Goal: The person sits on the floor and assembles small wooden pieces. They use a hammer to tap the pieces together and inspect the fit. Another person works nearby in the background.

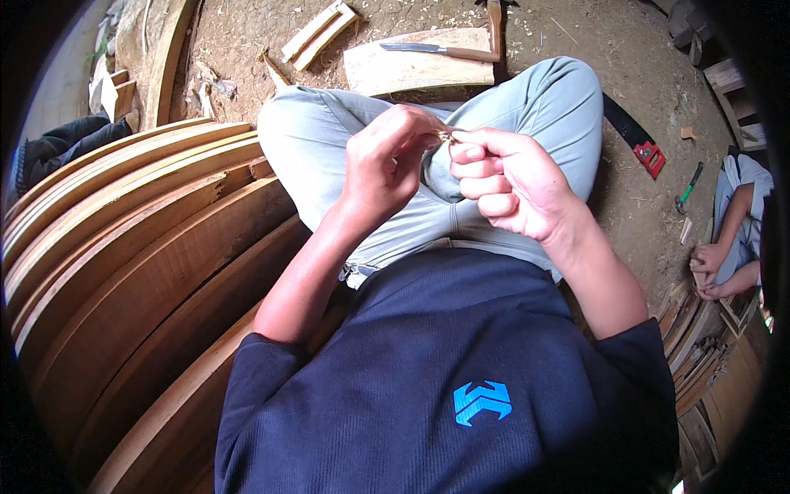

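Above my lap, my left hand [385, 156] and my right hand [512, 174] meet at the fingertips. Pinched between them is a small tan piece [445, 136] with a rough, frayed look; most of it is covered by the fingers, and its kind cannot be made out. The right hand's other fingers are curled into the palm. Beyond my crossed legs lies a pale wooden board [411, 76], with a knife [440, 53] resting on it, blade to the left. A wooden-handled tool [495, 25] lies by the board's right end, its head partly cut off.
Tall planks [156, 222] stand stacked close along my left. A handsaw [632, 136] with a red handle and a green-handled hammer [688, 189] lie on the dirt floor at right. Another person's hands [709, 267] are at the far right. Wood offcuts [321, 34] lie ahead.
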